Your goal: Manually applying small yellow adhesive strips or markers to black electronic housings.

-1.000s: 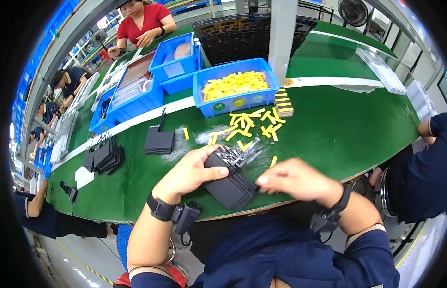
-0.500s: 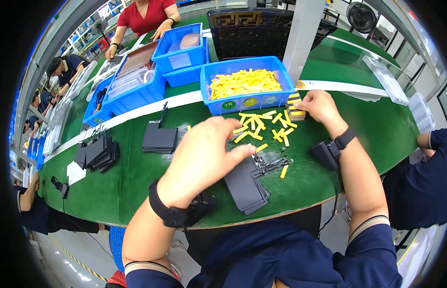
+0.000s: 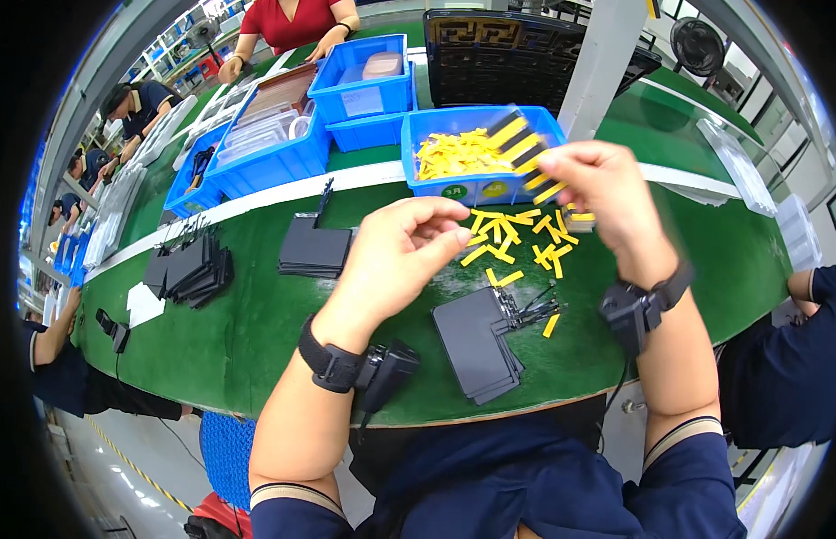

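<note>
In my right hand is a card with black and yellow stripes, pinched between thumb and fingers in front of the blue bin. My left hand hovers above the table, its thumb and forefinger apart, with nothing visible between them. Several short yellow strips lie scattered by its fingertips. Below is a stack of flat black pieces with thin leads. Part of a small striped stack shows beneath my right hand.
The blue bin behind my hands holds many yellow strips. More black pieces lie in a near stack and a far-left pile, beside white paper. Other blue bins stand back left; a grey post rises behind. People work nearby.
My right hand has lifted a striped card off the small stack and brought it up and left. My left hand has drawn back from the black stack's leads.
</note>
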A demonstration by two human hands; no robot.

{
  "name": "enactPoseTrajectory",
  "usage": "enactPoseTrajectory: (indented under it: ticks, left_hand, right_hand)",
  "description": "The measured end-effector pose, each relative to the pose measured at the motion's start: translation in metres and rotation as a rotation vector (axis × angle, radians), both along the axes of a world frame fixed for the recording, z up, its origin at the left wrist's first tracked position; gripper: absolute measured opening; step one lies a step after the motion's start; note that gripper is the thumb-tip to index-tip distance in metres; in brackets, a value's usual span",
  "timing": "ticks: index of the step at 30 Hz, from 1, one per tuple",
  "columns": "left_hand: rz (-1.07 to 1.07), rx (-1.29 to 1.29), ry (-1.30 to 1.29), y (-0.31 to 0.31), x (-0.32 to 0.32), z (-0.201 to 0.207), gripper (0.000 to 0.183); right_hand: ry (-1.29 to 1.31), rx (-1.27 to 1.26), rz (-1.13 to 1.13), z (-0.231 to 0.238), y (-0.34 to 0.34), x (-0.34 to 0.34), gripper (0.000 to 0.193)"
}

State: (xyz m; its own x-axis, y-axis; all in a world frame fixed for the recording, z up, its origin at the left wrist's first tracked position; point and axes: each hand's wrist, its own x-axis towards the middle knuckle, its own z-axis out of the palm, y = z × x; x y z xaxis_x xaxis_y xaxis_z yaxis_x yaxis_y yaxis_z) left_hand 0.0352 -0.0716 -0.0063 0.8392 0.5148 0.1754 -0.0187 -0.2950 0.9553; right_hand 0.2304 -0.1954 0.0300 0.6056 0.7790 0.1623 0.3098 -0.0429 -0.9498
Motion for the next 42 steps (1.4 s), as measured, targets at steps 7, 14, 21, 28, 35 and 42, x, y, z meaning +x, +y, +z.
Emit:
enactPoseTrajectory:
  ticks: [7, 14, 21, 28, 35, 42]
  left_hand:
    - [0.023, -0.131, -0.130, -0.012, 0.010, -0.009, 0.032]
    - [-0.008, -0.296, -0.246, -0.025, 0.016, -0.010, 0.029]
    - [0.074, -0.248, -0.204, -0.021, 0.016, -0.008, 0.024]
    - [-0.126, -0.474, -0.250, -0.012, 0.009, -0.003, 0.025]
    - [0.191, 0.420, 0.362, 0.024, 0.000, -0.018, 0.019]
    - [0.164, 0.827, 0.210, -0.010, 0.000, 0.001, 0.036]
  right_hand:
    - [0.361, 0.278, 0.181, -0.036, 0.010, -0.049, 0.023]
    - [0.392, 0.433, 0.142, -0.043, 0.006, -0.053, 0.020]
    - [0.383, 0.350, 0.242, -0.044, 0.000, -0.043, 0.018]
    - [0.315, 0.262, 0.295, -0.041, -0.002, -0.043, 0.029]
    - [0.265, 0.234, 0.141, -0.036, -0.003, -0.030, 0.021]
    - [0.192, 0.375, 0.153, -0.036, -0.004, -0.041, 0.020]
